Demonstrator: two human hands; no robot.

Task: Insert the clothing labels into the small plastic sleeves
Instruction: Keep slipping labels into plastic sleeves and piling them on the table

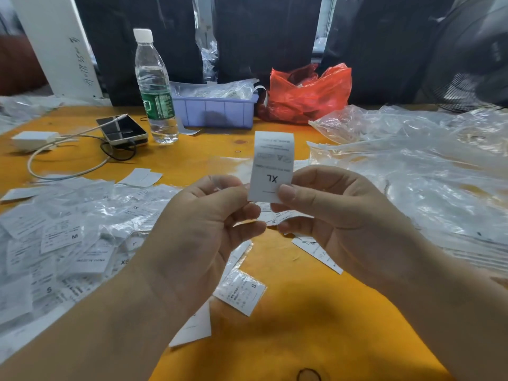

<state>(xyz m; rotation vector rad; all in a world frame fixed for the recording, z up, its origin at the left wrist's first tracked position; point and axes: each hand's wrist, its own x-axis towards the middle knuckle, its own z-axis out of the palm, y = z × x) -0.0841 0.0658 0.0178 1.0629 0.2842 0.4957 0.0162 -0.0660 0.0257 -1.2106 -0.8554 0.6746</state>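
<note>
Upside-down "XL" label (272,171) betw. both hands' fingers (287,192)

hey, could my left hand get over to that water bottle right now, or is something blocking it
Probably not right away. The path over the table to the water bottle looks open, with only the phone beside it, but the left hand is pinching the XL label together with the right hand.

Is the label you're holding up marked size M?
No, the label pinched between the left hand and the right hand reads XL, seen upside down.
</note>
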